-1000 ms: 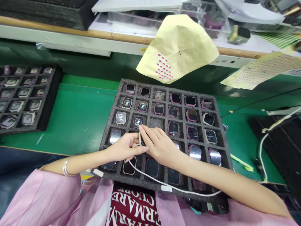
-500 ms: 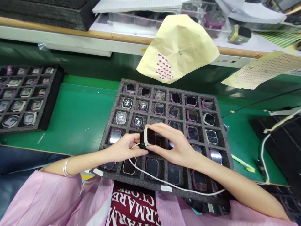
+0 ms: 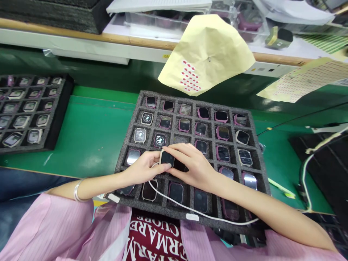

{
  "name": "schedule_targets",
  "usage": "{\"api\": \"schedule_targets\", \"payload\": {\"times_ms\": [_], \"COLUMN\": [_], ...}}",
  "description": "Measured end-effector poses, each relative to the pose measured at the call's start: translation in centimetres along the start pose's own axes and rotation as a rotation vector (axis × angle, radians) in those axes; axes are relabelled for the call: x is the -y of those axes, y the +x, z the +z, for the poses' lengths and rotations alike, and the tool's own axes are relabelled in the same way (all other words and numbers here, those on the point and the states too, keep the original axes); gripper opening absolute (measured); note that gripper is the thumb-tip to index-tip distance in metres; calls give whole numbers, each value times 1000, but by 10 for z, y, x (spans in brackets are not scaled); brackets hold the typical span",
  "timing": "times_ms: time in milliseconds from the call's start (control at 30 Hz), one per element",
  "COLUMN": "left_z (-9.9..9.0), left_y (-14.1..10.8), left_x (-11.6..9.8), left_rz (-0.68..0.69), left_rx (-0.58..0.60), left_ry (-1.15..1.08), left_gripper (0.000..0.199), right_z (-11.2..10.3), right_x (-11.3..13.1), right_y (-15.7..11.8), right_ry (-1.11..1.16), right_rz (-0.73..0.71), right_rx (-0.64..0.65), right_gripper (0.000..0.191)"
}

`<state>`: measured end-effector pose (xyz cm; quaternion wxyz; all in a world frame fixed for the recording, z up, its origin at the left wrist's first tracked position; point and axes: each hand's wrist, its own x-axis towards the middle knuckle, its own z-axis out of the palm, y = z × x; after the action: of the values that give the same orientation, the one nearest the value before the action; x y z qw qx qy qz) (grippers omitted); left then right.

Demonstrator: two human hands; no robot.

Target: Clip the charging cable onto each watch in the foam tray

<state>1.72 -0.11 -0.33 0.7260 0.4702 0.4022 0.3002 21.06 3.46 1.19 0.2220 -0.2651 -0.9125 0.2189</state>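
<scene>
A light-framed smartwatch (image 3: pixel 167 159) with a dark screen is held over the middle of a grey foam tray (image 3: pixel 192 211). My left hand (image 3: pixel 148 167) is closed on its left side, the thumb lying across the lower screen. A white cable (image 3: pixel 187 209) runs from my left fingers; its end is hidden behind the watch. My right hand (image 3: pixel 194 165) grips the same watch from above and the right with its fingertips. Around both hands, strapless smartwatches sit in the tray's compartments, one (image 3: pixel 160 140) with a lit face just above the held watch.
Another foam tray (image 3: pixel 51 134) of watches lies at the left on the green table (image 3: pixel 92 127). Yellow sheets with red arrow stickers (image 3: pixel 206 54) hang from the shelf edge (image 3: pixel 146 43). A green strip (image 3: pixel 281 188) and a black case (image 3: pixel 320 163) are at the right.
The watch has shifted slightly left, its screen turned more upward, and my left thumb has come onto it. A lit watch in the second row has gone dark.
</scene>
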Motion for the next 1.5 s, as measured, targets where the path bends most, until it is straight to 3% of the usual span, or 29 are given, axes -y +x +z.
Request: {"api": "schedule_targets", "payload": {"times_ms": [367, 600, 767, 1033, 1200, 1333, 1500], "left_z": [-5, -14, -14, -15, -11, -8, -4], "left_y": [-7, -11, -12, -11, -16, -18, -22], "left_x": [-3, -4, -5, -3, 2, 12, 18], "left_rz": [-8, 42, 48, 32, -7, -83, -129], "left_rx": [81, 265, 329, 305, 314, 287, 170], "left_ry": [-43, -65, -68, -60, 16, 7, -126], "left_gripper": [31, 30, 29, 31, 41, 45, 44], "right_z": [2, 0, 2, -4, -4, 1, 5], "right_x": [-5, -11, -8, -8, -1, 0, 6], "right_y": [2, 4, 4, 5, 3, 1, -5], "right_ry": [630, 930, 946, 896, 895, 898, 857], "right_rz": [41, 85, 51, 60, -23, -137, -48], "right_rx": [-24, 81, 64, 102, 27, -18, -119], "right_gripper": [57, 33, 34, 44, 39, 39, 42]}}
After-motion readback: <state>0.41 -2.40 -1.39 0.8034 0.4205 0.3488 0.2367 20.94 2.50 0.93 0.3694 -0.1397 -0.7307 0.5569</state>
